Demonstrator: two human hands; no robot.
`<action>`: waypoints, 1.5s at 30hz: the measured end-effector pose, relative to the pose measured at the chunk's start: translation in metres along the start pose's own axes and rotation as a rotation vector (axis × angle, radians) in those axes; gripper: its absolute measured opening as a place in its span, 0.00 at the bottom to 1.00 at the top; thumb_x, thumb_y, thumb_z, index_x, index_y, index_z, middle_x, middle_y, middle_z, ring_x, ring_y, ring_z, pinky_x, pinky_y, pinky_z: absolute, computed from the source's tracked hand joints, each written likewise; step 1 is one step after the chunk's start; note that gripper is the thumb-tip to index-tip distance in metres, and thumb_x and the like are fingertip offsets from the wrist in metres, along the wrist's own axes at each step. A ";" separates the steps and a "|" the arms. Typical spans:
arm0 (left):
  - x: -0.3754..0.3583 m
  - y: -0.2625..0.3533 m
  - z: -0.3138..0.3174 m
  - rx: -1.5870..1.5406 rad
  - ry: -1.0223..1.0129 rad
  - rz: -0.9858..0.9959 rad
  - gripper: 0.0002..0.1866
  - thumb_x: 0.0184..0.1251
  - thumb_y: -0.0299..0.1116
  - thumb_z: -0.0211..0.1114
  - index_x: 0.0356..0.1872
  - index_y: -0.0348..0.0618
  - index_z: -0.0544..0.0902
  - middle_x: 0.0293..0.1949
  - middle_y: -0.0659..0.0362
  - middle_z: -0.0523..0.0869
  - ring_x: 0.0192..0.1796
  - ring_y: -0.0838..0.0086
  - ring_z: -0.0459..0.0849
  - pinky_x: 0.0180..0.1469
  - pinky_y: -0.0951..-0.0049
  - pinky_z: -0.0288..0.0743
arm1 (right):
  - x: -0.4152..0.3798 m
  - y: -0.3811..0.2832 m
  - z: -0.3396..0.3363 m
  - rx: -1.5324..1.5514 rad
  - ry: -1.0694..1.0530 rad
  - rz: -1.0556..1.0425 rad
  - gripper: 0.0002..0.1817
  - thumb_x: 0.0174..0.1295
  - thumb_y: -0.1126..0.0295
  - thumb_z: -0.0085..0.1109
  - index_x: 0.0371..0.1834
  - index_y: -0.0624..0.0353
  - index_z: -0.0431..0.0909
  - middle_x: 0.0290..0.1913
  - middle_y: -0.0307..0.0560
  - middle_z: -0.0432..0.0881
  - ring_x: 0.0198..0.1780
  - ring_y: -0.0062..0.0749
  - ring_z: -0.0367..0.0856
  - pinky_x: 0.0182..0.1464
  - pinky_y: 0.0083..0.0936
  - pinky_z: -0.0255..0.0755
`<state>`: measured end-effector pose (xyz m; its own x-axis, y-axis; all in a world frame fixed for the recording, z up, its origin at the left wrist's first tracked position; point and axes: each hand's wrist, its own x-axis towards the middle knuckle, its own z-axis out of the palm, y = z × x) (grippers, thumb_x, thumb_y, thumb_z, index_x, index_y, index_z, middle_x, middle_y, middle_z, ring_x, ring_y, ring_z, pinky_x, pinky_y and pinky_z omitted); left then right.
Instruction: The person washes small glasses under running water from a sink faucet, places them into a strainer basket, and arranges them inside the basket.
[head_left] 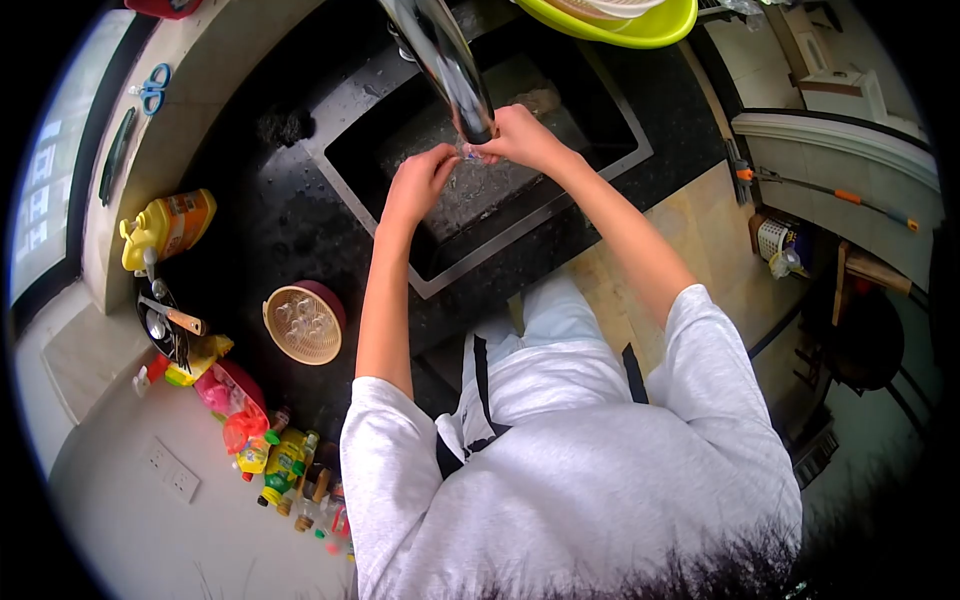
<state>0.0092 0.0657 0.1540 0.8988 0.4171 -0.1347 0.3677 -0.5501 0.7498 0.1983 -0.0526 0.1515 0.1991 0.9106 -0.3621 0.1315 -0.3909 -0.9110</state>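
Both of my hands are over the sink [500,235], close under the end of the chrome faucet [440,65]. My left hand [422,180] has its fingers pinched together just left of the faucet's end. Bent fingers on my right hand [518,138] press together beside the spout. Between the fingertips of the two hands is a small clear, shiny thing [470,155], too small to make out. On the black counter to the left stands a beige strainer basket [303,345] with several clear rounded items [305,322] in it.
Left on the counter are a yellow jug [172,228], utensils [172,315] and several bottles [288,465]. A black scrubber [285,127] lies left of the sink. Blue scissors [154,90] rest on the sill. A green basin [620,30] is beyond the sink.
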 end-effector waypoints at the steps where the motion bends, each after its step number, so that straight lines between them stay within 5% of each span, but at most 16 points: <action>1: 0.001 -0.003 -0.002 -0.083 -0.050 -0.084 0.09 0.71 0.35 0.63 0.43 0.41 0.82 0.35 0.45 0.86 0.40 0.46 0.85 0.39 0.54 0.77 | 0.002 0.004 0.000 0.115 -0.027 -0.016 0.08 0.65 0.73 0.66 0.41 0.68 0.86 0.33 0.45 0.88 0.32 0.24 0.87 0.38 0.20 0.83; 3: 0.003 -0.005 0.000 -0.169 -0.098 -0.166 0.09 0.71 0.35 0.64 0.43 0.40 0.81 0.34 0.45 0.86 0.39 0.47 0.85 0.39 0.55 0.77 | 0.005 0.011 0.000 0.228 -0.053 -0.031 0.09 0.65 0.72 0.67 0.42 0.68 0.86 0.34 0.45 0.89 0.33 0.24 0.87 0.39 0.20 0.83; 12: -0.003 0.008 0.035 0.306 0.417 0.147 0.05 0.71 0.31 0.61 0.43 0.46 0.82 0.31 0.51 0.85 0.35 0.54 0.86 0.35 0.56 0.78 | -0.007 0.030 0.025 1.149 0.017 0.444 0.11 0.70 0.74 0.62 0.52 0.65 0.78 0.43 0.42 0.85 0.42 0.25 0.87 0.42 0.18 0.85; 14: -0.003 0.002 0.033 0.258 0.346 0.173 0.05 0.70 0.31 0.62 0.43 0.46 0.82 0.31 0.51 0.85 0.35 0.54 0.86 0.35 0.56 0.78 | -0.010 0.032 0.022 1.021 0.059 0.377 0.07 0.70 0.73 0.62 0.48 0.63 0.81 0.37 0.41 0.86 0.39 0.25 0.87 0.39 0.19 0.84; 16: -0.005 -0.007 0.030 0.215 0.276 0.196 0.05 0.69 0.31 0.63 0.43 0.45 0.82 0.31 0.51 0.85 0.34 0.54 0.86 0.35 0.55 0.79 | -0.018 0.017 0.001 0.100 -0.082 0.030 0.04 0.69 0.73 0.63 0.42 0.61 0.83 0.29 0.40 0.84 0.35 0.23 0.86 0.37 0.20 0.82; 19: -0.004 -0.016 0.025 0.180 0.054 0.296 0.06 0.69 0.32 0.64 0.43 0.44 0.83 0.28 0.51 0.84 0.29 0.60 0.85 0.32 0.62 0.77 | -0.018 0.004 -0.007 -0.516 -0.156 -0.231 0.08 0.70 0.68 0.60 0.39 0.61 0.83 0.28 0.44 0.85 0.31 0.28 0.87 0.38 0.26 0.81; 20: -0.001 -0.017 0.023 -0.038 -0.100 0.107 0.06 0.70 0.32 0.63 0.43 0.42 0.83 0.26 0.54 0.83 0.27 0.66 0.83 0.30 0.66 0.74 | -0.017 0.001 -0.010 -0.880 -0.138 -0.426 0.09 0.70 0.67 0.59 0.40 0.62 0.83 0.30 0.45 0.86 0.31 0.31 0.87 0.38 0.28 0.80; 22: 0.007 -0.013 0.017 -0.259 -0.245 -0.080 0.07 0.71 0.32 0.63 0.43 0.41 0.84 0.23 0.56 0.82 0.25 0.72 0.80 0.29 0.70 0.72 | -0.016 -0.004 -0.012 -0.946 -0.119 -0.522 0.12 0.71 0.64 0.56 0.44 0.61 0.83 0.29 0.47 0.85 0.32 0.35 0.87 0.38 0.31 0.81; 24: 0.010 -0.009 0.013 -0.522 -0.315 -0.221 0.09 0.73 0.32 0.61 0.43 0.38 0.85 0.21 0.61 0.80 0.24 0.80 0.75 0.28 0.75 0.67 | -0.020 -0.012 -0.010 -0.306 -0.135 -0.096 0.13 0.74 0.65 0.54 0.52 0.60 0.82 0.29 0.45 0.84 0.32 0.31 0.86 0.36 0.29 0.80; 25: 0.012 -0.011 0.017 -0.532 -0.245 -0.152 0.09 0.76 0.33 0.59 0.45 0.39 0.85 0.23 0.65 0.81 0.22 0.84 0.73 0.26 0.78 0.65 | -0.020 -0.004 -0.005 -0.313 -0.141 -0.102 0.13 0.74 0.65 0.54 0.52 0.60 0.82 0.29 0.45 0.84 0.32 0.31 0.86 0.36 0.29 0.80; 27: 0.014 -0.011 0.022 -0.637 -0.208 -0.212 0.10 0.76 0.33 0.59 0.47 0.40 0.85 0.24 0.65 0.82 0.21 0.85 0.72 0.24 0.79 0.64 | -0.021 0.017 0.007 0.506 0.110 0.018 0.16 0.73 0.66 0.57 0.60 0.60 0.79 0.31 0.40 0.84 0.31 0.23 0.84 0.34 0.23 0.79; 31: 0.008 -0.009 0.044 -0.877 -0.184 -0.199 0.11 0.79 0.37 0.58 0.51 0.43 0.83 0.27 0.67 0.82 0.19 0.87 0.70 0.21 0.83 0.62 | -0.033 0.016 0.022 0.355 0.094 -0.006 0.21 0.64 0.69 0.70 0.59 0.61 0.80 0.32 0.34 0.81 0.30 0.13 0.77 0.33 0.15 0.72; 36: -0.007 -0.008 0.052 -0.950 -0.140 -0.250 0.12 0.77 0.37 0.62 0.55 0.44 0.80 0.28 0.67 0.81 0.22 0.87 0.71 0.24 0.83 0.65 | -0.033 0.007 0.035 0.139 0.218 0.004 0.14 0.63 0.69 0.71 0.50 0.60 0.85 0.32 0.34 0.81 0.30 0.14 0.76 0.34 0.19 0.72; 39: -0.028 -0.010 0.061 -0.885 0.141 -0.281 0.18 0.73 0.28 0.64 0.61 0.44 0.73 0.34 0.64 0.79 0.29 0.84 0.76 0.31 0.82 0.70 | -0.034 0.007 0.041 -0.134 0.356 -0.225 0.16 0.63 0.66 0.70 0.51 0.60 0.84 0.33 0.38 0.84 0.34 0.23 0.79 0.36 0.24 0.72; 42: -0.058 -0.041 0.089 -0.849 0.309 -0.385 0.24 0.67 0.19 0.60 0.62 0.43 0.65 0.40 0.60 0.75 0.37 0.80 0.78 0.37 0.79 0.74 | -0.041 0.010 0.030 -0.819 0.154 -0.197 0.16 0.60 0.62 0.69 0.46 0.58 0.82 0.39 0.49 0.85 0.47 0.51 0.82 0.52 0.42 0.76; 45: -0.079 -0.046 0.101 -0.914 0.406 -0.384 0.19 0.71 0.21 0.57 0.59 0.40 0.65 0.43 0.56 0.77 0.38 0.75 0.83 0.40 0.73 0.80 | -0.038 0.035 0.026 -0.890 0.273 -0.241 0.14 0.60 0.62 0.68 0.45 0.57 0.83 0.39 0.49 0.84 0.49 0.48 0.82 0.50 0.41 0.77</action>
<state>-0.0549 -0.0148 0.0649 0.5520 0.7493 -0.3657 0.1393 0.3496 0.9265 0.1704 -0.0971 0.1279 0.2747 0.9612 -0.0235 0.8651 -0.2578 -0.4302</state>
